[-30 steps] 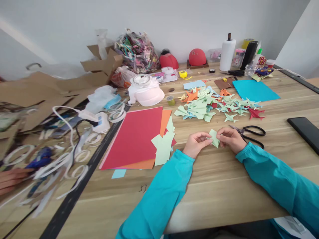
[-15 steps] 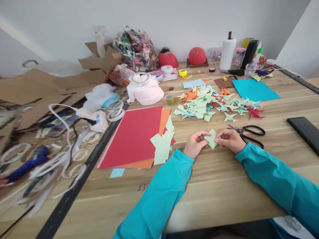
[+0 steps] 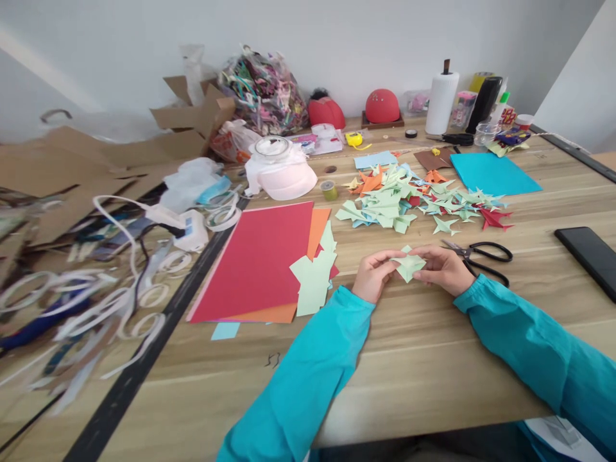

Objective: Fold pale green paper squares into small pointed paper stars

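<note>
Between my two hands is a small piece of pale green folded paper, its flaps partly spread apart. My left hand pinches its left corner between thumb and fingers. On the opposite corner, my right hand has a similar pinch. Black-handled scissors lie just beyond my right hand. A heap of folded paper shapes, mostly pale green with some orange, blue and red, lies behind the hands. Left of my left hand are pale green paper cutouts, resting partly on red paper sheets.
A black phone lies at the right. Blue paper sits behind the scissors. At the left, past a black strip, are tangled white strips, a power strip and cardboard. A white bottle stands at the back.
The folded paper has gone from a closed diamond to a wider, partly opened form, with both hands still gripping it. The scissors and heap stay put.
</note>
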